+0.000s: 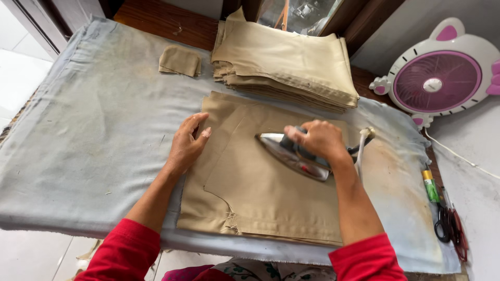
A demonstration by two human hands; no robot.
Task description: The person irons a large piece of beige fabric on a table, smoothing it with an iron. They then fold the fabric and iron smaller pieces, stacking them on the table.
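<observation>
I am working in a small sewing workshop: cut cloth pieces are stacking up beside scissors on my padded tabletop.

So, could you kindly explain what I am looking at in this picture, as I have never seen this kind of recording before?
There is no machine here: the one picture comes from a camera worn on a person's head, looking down at their own two bare hands in red sleeves. They stand at a table padded with a pale grey-blue ironing cloth. The right hand has its grip closed on the handle of a metal clothes iron, which rests on flat khaki fabric pieces. The left hand lies open, pressing the fabric's left edge. Behind sits a stack of folded khaki pieces and one small khaki piece. On the right are a pink and white fan, scissors and a small green and yellow tube.
</observation>
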